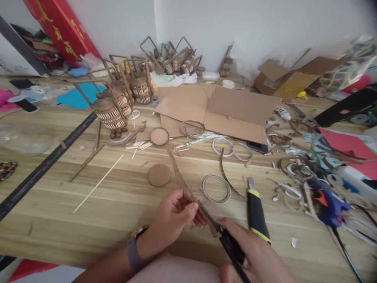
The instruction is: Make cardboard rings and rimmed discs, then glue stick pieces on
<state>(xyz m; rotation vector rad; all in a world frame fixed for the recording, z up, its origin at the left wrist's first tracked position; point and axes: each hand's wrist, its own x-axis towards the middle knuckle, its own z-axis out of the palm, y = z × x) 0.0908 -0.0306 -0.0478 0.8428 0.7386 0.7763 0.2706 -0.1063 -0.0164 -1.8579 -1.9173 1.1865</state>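
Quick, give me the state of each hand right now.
Left hand: grip closed on the corrugated cardboard strip.
Right hand: grip closed on the black scissors, blades at the strip.

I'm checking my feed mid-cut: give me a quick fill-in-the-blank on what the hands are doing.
1. The right hand works black-handled ____ along the corrugated cardboard strip.
2. The left hand pinches the ____.
3. The left wrist wears a ____.
4. The utility knife lies to the ____ of the hands.

Missing: scissors; strip; watch; right
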